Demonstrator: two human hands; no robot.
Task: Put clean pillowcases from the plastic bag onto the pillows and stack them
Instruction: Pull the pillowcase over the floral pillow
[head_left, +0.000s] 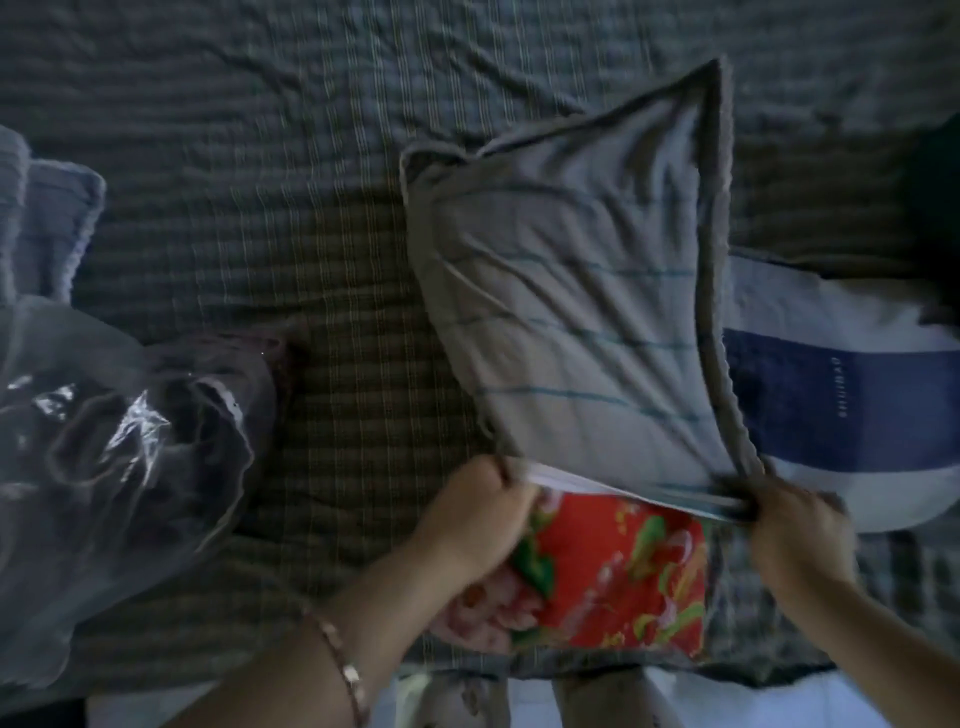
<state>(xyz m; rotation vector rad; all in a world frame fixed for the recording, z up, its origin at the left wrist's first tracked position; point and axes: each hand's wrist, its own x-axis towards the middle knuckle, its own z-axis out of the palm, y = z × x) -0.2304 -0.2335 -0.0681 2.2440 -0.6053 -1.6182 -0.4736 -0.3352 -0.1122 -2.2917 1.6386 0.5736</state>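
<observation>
Both hands are gripping the open end of the grey striped pillowcase (571, 312): left hand (483, 514) is pinching one corner of the hem, right hand (795, 535) is clutching the other. The red floral pillow (613, 571) is poking out between them, far end inside the case. The plastic bag (119, 441) is lying on the bed (260, 156) well left of the left hand, and a blue-and-white pillow (810, 405) is sitting just beyond the right hand.
</observation>
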